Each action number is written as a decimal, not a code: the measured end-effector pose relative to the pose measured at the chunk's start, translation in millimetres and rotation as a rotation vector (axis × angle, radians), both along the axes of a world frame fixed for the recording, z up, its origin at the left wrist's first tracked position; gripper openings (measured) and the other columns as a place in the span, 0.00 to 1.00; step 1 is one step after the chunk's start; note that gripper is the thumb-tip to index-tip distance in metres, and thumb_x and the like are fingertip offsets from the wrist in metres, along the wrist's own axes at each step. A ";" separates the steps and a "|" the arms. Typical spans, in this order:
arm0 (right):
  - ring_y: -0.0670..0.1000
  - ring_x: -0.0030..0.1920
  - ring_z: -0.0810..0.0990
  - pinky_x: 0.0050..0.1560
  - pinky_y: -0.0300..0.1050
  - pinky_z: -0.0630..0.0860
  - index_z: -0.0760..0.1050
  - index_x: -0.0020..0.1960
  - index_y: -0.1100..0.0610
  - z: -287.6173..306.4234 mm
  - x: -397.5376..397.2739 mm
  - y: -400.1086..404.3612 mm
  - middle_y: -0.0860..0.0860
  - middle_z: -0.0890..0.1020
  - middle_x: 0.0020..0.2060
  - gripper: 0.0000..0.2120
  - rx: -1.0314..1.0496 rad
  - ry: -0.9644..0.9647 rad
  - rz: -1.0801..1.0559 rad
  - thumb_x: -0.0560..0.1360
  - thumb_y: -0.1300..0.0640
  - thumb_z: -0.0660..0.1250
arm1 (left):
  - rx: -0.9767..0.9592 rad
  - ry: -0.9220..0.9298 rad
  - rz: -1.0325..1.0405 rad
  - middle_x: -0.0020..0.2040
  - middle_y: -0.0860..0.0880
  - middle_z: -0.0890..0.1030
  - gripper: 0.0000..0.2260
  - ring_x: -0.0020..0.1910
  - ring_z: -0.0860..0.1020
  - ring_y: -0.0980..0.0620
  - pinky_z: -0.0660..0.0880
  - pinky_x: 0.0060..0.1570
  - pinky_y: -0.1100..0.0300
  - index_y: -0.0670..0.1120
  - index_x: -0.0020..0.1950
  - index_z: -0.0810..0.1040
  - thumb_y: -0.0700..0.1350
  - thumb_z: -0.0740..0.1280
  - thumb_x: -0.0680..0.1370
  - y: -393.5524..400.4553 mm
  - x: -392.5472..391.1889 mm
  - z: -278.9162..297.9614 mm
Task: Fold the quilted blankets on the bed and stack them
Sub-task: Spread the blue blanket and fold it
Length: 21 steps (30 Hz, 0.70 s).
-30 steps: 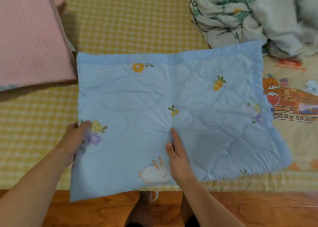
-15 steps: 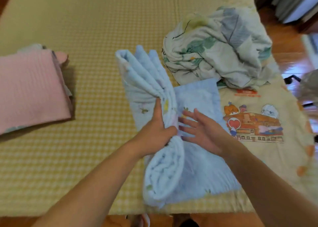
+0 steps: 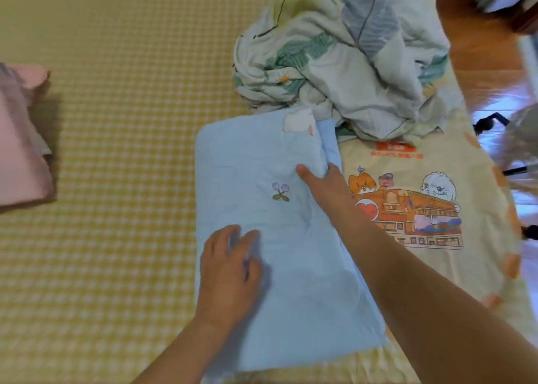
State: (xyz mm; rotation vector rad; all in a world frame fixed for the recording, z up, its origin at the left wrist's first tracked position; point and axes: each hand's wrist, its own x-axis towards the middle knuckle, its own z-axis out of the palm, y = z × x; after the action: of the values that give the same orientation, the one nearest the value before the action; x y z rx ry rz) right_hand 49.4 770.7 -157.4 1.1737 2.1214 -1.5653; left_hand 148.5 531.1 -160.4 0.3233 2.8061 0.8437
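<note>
Item, as we find it: one light blue quilted blanket [image 3: 279,238], folded to a tall rectangle, lying on the yellow checked bed cover [image 3: 116,179] from centre frame down toward 6 o'clock. Our left hand [image 3: 230,270] lies on its lower left part at about 7 o'clock from the cherry print [image 3: 280,191], fingers roughly straight, pressing and holding nothing. Our right hand [image 3: 326,185] sits at the blanket's right edge, about 2 o'clock from that print; the thumb lies on top and the fingers appear tucked under the edge layers, so we judge it pinches the fold there, though the fingertips are hidden. At 12 to 1 o'clock, a crumpled leaf-print blanket [image 3: 343,63], unfolded, touching the blue one's far edge. At 3 o'clock, a cream cartoon-print blanket [image 3: 431,209], spread flat, partly beneath the blue one. At 9 o'clock, a folded pink blanket [image 3: 20,150], well apart. Handling note, our judgement: keep the left palm flat as an anchor while the right draws the edge layers flush, then smooth outward from the centre; quilting springs back, so we press the crease before lifting to the pink pile.
</note>
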 end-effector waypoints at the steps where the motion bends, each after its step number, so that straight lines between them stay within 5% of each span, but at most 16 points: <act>1: 0.56 0.64 0.77 0.64 0.55 0.75 0.69 0.72 0.56 3.6 -8.6 0.1 0.52 0.77 0.64 0.40 0.004 0.011 -0.003 0.69 0.33 0.71 | -0.084 -0.021 0.034 0.72 0.40 0.71 0.26 0.71 0.68 0.40 0.65 0.70 0.48 0.51 0.73 0.75 0.56 0.59 0.77 -15.9 -5.6 -3.8; 4: 0.53 0.47 0.81 0.48 0.51 0.80 0.77 0.56 0.56 12.4 -19.9 3.4 0.51 0.82 0.47 0.14 0.074 0.175 0.015 0.76 0.47 0.69 | -0.165 -0.095 0.030 0.81 0.40 0.56 0.30 0.80 0.54 0.40 0.57 0.76 0.44 0.56 0.81 0.61 0.61 0.55 0.79 -33.1 -22.2 -11.7; 6: 0.52 0.40 0.76 0.40 0.47 0.72 0.74 0.52 0.55 8.9 -14.0 8.1 0.48 0.78 0.40 0.07 0.245 0.288 0.020 0.78 0.52 0.65 | -0.186 -0.097 -0.031 0.83 0.43 0.49 0.30 0.82 0.47 0.42 0.52 0.79 0.43 0.58 0.83 0.55 0.62 0.52 0.81 -26.9 -27.2 -14.8; 11: 0.62 0.59 0.77 0.55 0.54 0.73 0.71 0.66 0.57 -44.8 4.2 35.5 0.58 0.80 0.56 0.20 0.407 0.017 0.065 0.82 0.44 0.59 | -0.300 -0.114 -0.166 0.83 0.50 0.36 0.28 0.81 0.33 0.46 0.46 0.79 0.39 0.63 0.82 0.43 0.63 0.47 0.82 2.4 -21.0 -29.1; 15: 0.64 0.64 0.73 0.61 0.57 0.70 0.66 0.72 0.59 -57.0 0.6 37.4 0.62 0.76 0.64 0.24 0.428 -0.070 0.109 0.83 0.43 0.56 | -0.350 -0.120 -0.208 0.83 0.51 0.36 0.29 0.80 0.31 0.46 0.37 0.78 0.39 0.63 0.82 0.46 0.65 0.48 0.82 10.8 -19.8 -26.6; 18: 0.64 0.69 0.67 0.69 0.59 0.63 0.59 0.77 0.58 -29.0 13.8 22.1 0.62 0.68 0.70 0.26 0.723 0.096 0.223 0.83 0.49 0.58 | -0.442 -0.052 -0.243 0.84 0.47 0.43 0.29 0.82 0.38 0.41 0.40 0.76 0.36 0.59 0.83 0.51 0.65 0.49 0.83 5.4 -13.5 -29.3; 21: 0.62 0.78 0.57 0.77 0.58 0.54 0.60 0.79 0.54 12.3 70.1 -33.5 0.58 0.61 0.77 0.26 0.845 0.391 0.621 0.82 0.51 0.60 | -0.475 -0.030 -0.237 0.84 0.44 0.47 0.30 0.82 0.43 0.37 0.45 0.75 0.30 0.55 0.83 0.53 0.64 0.50 0.83 10.6 -9.5 -43.4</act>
State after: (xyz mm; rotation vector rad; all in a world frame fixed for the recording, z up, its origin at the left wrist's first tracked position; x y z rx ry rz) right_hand 119.4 737.2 -145.1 0.2505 3.1268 -0.6442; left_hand 139.0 541.7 -203.8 0.5393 2.7526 0.1217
